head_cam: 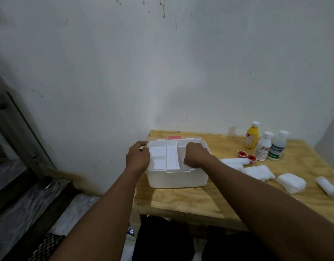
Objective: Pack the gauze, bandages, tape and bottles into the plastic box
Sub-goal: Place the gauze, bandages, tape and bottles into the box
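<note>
Wooden table [181, 202]: box [176, 178] open, tray [167, 157] in. Left hand [138, 157] and right hand [197, 155] clamp the tray. Bottles [264, 147], tape [242, 153], bandages [236, 161], gauze [291, 182] right of box, unpacked.

White plastic box [176, 178] open on the table's left — bottles [264, 146], tape rolls [242, 153], bandages [236, 161], gauze [291, 182] lie right.
</note>
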Demonstrator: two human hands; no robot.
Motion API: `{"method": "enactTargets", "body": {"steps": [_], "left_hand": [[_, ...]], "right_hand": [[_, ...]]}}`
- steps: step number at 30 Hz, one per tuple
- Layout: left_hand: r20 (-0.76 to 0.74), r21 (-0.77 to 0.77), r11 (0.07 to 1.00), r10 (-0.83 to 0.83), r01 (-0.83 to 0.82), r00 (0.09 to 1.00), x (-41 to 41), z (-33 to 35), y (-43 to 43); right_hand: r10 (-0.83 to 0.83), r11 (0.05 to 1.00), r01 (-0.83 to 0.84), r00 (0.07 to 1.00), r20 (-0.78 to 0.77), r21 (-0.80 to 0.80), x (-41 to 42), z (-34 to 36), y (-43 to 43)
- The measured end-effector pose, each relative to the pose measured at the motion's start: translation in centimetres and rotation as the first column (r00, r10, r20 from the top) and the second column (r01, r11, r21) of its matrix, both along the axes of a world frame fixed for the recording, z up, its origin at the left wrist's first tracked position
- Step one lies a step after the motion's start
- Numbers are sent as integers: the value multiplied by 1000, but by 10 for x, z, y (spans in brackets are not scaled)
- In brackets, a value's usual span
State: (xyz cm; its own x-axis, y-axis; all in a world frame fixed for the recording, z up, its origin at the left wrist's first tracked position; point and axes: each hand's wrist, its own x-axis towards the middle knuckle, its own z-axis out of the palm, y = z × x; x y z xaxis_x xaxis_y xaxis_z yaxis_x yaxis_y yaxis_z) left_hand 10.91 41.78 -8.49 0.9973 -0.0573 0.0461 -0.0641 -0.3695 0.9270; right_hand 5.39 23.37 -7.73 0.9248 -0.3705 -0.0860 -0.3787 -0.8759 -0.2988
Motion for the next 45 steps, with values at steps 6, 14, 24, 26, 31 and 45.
{"method": "enactTargets", "body": {"steps": [6,14,24,26,31,45], "left_hand": [[0,22,1000,-18,18,1000,-11,0,-10],[14,35,997,-65,64,998,-28,3,-36],[-14,1,994,-113,113,994,-36,-1,-67],[-14,1,993,-115,115,993,-38,-2,-71],[-22,-10,992,-123,123,992,-38,-3,-74],[-30,-25,992,-122,122,992,-47,-4,-84]], "right_hand": [[2,1000,-2,999,40,3,-18,4,-8],[-36,999,35,999,34,9,-42,3,-33],[-123,992,121,982,140,28,-67,11,-56],[-142,990,136,970,197,46,-70,13,-58],[-184,983,160,888,421,93,-84,22,-73],[-361,920,378,720,593,101,-158,27,-136]]}}
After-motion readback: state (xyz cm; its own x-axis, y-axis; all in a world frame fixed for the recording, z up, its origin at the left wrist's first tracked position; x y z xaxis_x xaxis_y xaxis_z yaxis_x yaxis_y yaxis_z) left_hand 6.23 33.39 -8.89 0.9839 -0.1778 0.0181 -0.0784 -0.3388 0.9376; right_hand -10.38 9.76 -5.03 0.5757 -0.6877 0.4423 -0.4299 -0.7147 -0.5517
